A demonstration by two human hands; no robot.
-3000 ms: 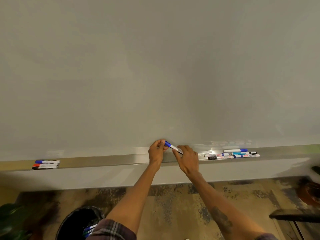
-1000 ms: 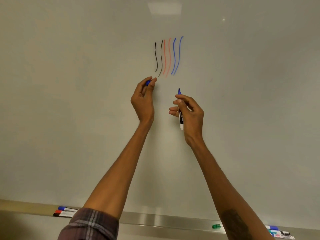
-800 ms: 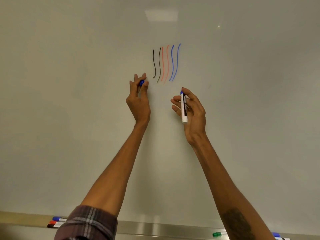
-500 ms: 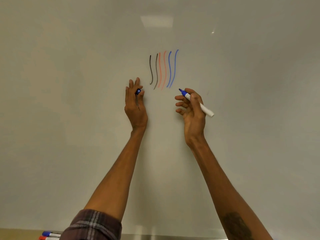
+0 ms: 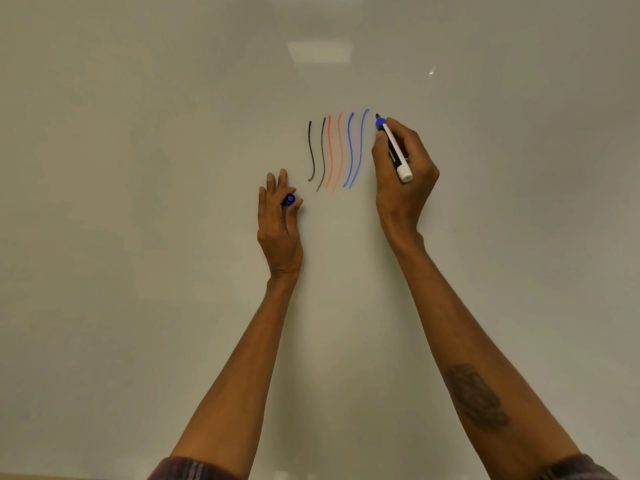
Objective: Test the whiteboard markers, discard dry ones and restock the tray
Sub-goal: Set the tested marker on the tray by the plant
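High on the whiteboard (image 5: pixel 145 209), just right of six wavy test lines (image 5: pixel 334 152) (two black, two orange-red, two blue), the right hand (image 5: pixel 405 174) pinched a blue marker (image 5: pixel 394 150) between thumb and curled fingers. Its tip was at or just off the surface, and contact could not be told. The left hand (image 5: pixel 278 226) hovered lower and to the left, fingers mostly straight, with the blue cap (image 5: pixel 289 199) pinched between thumb and a finger. The tray was out of view. The likeliest trouble lay in the judging. A stroke begun this close to the right-most blue line could overlap it, so a faint mark from a drying marker might be read as good and a dry one would go back on the tray. A light or slanted touch could do the reverse and condemn a sound marker. The cap, held only at the fingertips, could slip and drop out of reach, and an uncapped marker would dry out. The heel of the right hand could also smear the blue lines if it swept left.
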